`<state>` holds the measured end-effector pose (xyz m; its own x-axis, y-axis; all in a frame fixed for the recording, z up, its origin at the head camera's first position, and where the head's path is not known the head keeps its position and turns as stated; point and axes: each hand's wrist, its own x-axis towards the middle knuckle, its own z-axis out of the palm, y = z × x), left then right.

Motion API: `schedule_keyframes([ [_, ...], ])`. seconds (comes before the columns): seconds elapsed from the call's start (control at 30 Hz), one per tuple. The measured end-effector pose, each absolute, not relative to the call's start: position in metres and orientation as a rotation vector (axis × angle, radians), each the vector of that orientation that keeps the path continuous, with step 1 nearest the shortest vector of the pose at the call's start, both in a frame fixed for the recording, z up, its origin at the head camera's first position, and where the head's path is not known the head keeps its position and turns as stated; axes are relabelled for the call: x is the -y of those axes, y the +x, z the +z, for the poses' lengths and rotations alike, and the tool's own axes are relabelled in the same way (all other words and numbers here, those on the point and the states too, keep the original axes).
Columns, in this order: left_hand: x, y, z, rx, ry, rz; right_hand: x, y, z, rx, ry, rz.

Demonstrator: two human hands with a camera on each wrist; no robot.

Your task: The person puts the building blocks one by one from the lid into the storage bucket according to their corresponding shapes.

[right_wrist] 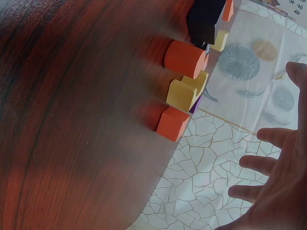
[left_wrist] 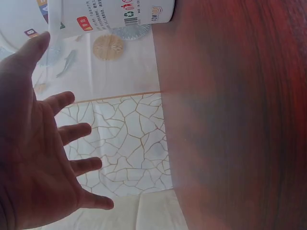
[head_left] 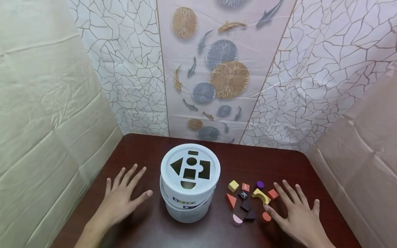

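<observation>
Left of the white bucket (head_left: 190,212) my left hand (head_left: 119,199) is held over the table with its fingers spread, holding nothing. The bucket's lid (head_left: 167,162) has several cut-out holes: a triangle, rectangles, a circle, a half circle and a notched shape. My right hand (head_left: 297,215), fingers spread too, hovers at the right by the loose blocks. Its thumb overlaps the yellow arch block (head_left: 261,196) in the head view. Near it are an orange-red cylinder (right_wrist: 184,58) and a red-orange block (right_wrist: 172,123). Both palms show bare in the wrist views.
More blocks lie between bucket and right hand: a yellow cube (head_left: 233,186), a red triangle (head_left: 231,200), a pink half-round block (head_left: 237,219), a black triangle (head_left: 250,216) and a purple piece (head_left: 260,185). The dark red table (head_left: 136,151) is bordered by fabric-covered walls (head_left: 40,120).
</observation>
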<state>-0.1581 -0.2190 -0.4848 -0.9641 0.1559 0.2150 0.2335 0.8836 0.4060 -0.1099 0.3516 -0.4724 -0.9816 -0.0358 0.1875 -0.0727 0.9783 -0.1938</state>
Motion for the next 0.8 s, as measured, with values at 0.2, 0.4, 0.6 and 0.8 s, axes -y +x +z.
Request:
schedule_keyframes([
  [0.2, 0.218, -0.163, -0.483, 2.832, -0.335, -0.722, -0.353, -0.113, -0.468, 2.942, 0.066, 0.277],
  [0.4, 0.222, -0.154, -0.486, 2.769, -0.407, -0.911, -0.347, -0.11, -0.473, 3.004, 0.03, 0.251],
  [0.6, 0.221, -0.157, -0.486, 2.669, -0.516, -1.06, -0.347, -0.109, -0.472, 2.994, 0.027, 0.219],
  [0.8, 0.217, -0.163, -0.477, 2.626, -0.553, -1.087, -0.348, -0.109, -0.468, 2.992, 0.017, 0.214],
])
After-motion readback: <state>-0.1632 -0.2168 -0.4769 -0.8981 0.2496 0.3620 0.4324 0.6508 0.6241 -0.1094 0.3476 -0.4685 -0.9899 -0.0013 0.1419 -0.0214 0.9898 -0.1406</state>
